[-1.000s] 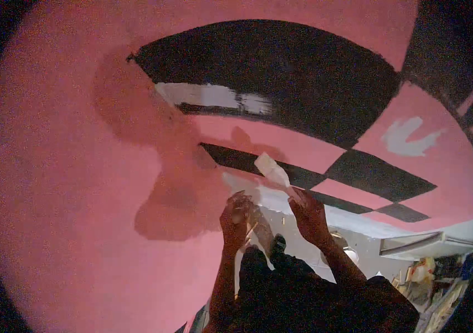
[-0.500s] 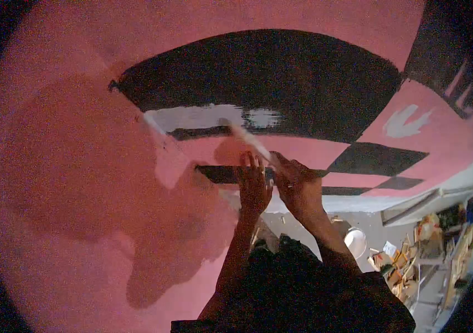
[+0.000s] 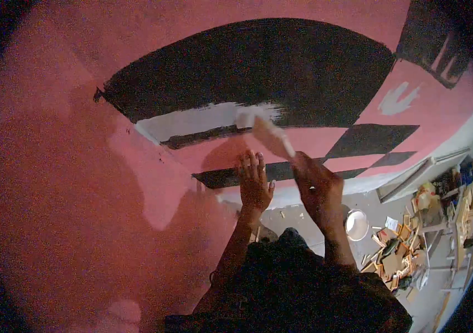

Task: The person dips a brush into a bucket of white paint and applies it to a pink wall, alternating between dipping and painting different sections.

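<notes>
In my right hand [image 3: 321, 183] is a paintbrush [image 3: 272, 137], my fingers closed round its handle. The brush is slightly smeared by motion, and its tip meets the wall at a wet-looking white paint streak [image 3: 192, 123] on the lower part of a large black painted shape [image 3: 258, 66]. My left hand [image 3: 255, 186] lies open to the left of the right one, its fingers stretched upward over a black band on the pink wall [image 3: 297, 141]. Nothing shows in that hand.
A white bucket [image 3: 357, 224] stands on the floor at lower right. Beyond it lies a heap of wood scraps [image 3: 394, 255]. Black checks [image 3: 367, 147] and a white smear [image 3: 399, 99] mark the wall at right. A large shadow falls on the left.
My right hand and the brush have shifted to the right, and the brush tip now lies further right along the white streak. My left hand stays nearly in place. The view has tilted a little.
</notes>
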